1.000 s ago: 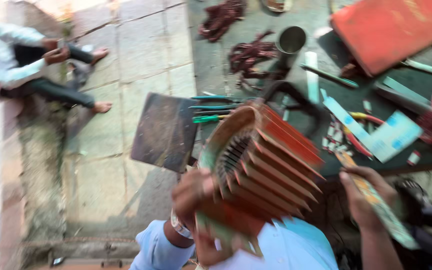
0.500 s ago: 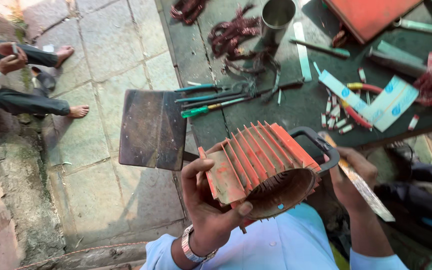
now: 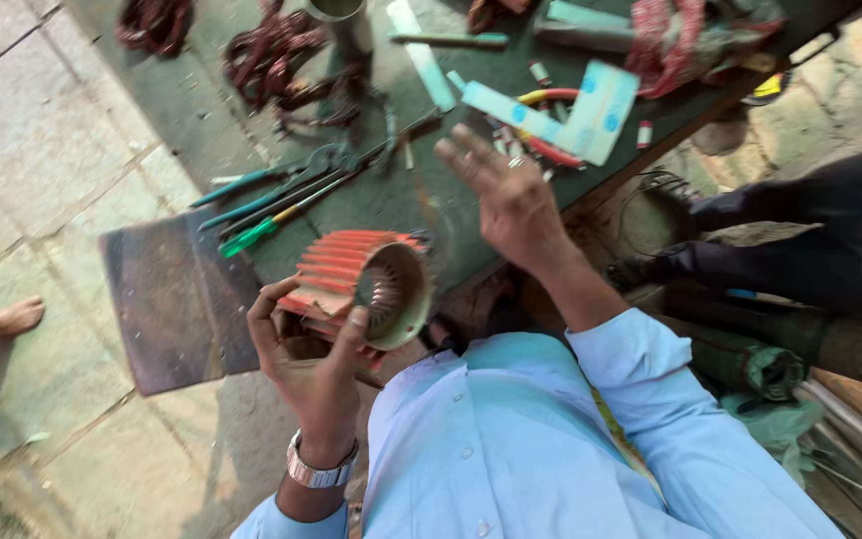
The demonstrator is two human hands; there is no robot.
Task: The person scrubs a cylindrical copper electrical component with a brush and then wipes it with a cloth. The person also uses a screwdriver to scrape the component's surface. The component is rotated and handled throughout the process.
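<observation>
The red finned motor housing (image 3: 356, 289) sits in the left hand (image 3: 306, 364) just off the desk (image 3: 391, 200) near edge, fingers wrapped round its fins; a firm grip with the open bore facing up seems wise. The right hand (image 3: 506, 195), half a second ago beside the housing holding a strip, now hovers spread and empty over the desk.

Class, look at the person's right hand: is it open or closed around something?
Open. The right hand is raised above the bench with fingers spread, holding nothing. The left hand grips the red finned motor housing.
</observation>
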